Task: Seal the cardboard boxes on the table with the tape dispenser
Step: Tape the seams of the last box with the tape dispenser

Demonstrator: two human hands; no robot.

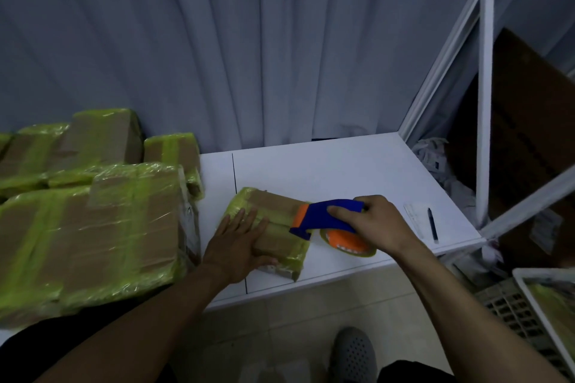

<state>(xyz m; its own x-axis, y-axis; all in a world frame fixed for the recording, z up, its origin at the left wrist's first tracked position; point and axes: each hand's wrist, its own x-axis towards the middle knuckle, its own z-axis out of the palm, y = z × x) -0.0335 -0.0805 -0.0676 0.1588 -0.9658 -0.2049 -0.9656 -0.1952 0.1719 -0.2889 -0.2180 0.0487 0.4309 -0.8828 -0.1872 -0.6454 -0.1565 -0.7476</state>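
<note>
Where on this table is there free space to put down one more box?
The widest bare patch of the table lies between the small box and the curtain. The left side is crowded with a pile of taped boxes; a pen lies near the right edge.

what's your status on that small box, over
Left hand flat on small box. Right hand grips tape dispenser at box's right edge. Pen lies apart, right.

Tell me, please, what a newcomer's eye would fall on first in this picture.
The blue and orange tape dispenser, gripped by the right hand, stands out at the middle of the white table, its front on a small box. The left hand presses flat on that box. At the left lies a pile of bigger boxes wrapped in yellow-green tape.
</note>
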